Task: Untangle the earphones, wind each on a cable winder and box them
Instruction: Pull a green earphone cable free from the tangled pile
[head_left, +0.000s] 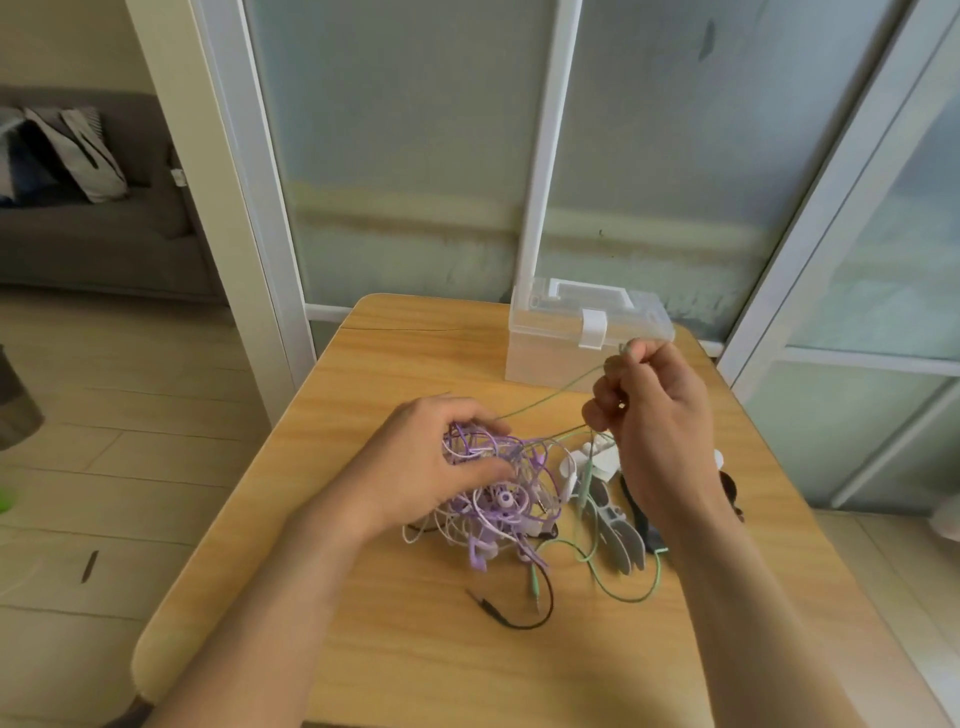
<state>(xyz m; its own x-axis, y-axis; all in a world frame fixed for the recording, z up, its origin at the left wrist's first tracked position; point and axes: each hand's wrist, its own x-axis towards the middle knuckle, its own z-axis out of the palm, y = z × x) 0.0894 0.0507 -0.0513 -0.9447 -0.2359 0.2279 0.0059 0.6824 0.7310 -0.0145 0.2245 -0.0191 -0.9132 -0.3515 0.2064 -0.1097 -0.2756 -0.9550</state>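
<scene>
Right hand (652, 415): fingers (605, 387) are curling closed and pinching the green earphone cable (550, 397), holding it raised above the counter (395, 670) near the far right corner. From the pinch the cable is running taut, down and leftward, into the tangle; a further length of it is lying slack in a loop toward the near right part of the counter, ending in a green plug (533, 582).

Left hand (441, 462): fingers (480, 418) are curling over the top of the tangle of purple and white earphones (498, 499), gripping it and pressing it down at the middle of the counter.

A black cable (519, 621) is trailing out of the tangle toward the near edge, its plug lying free on the wood.

Cable winders (618, 530), grey, white and black, are lying in a heap just right of the tangle, partly hidden under the right wrist; their number cannot be told.

The clear plastic box (566, 338) is standing at the far edge, right of centre, with its lid closed and white latch down
</scene>
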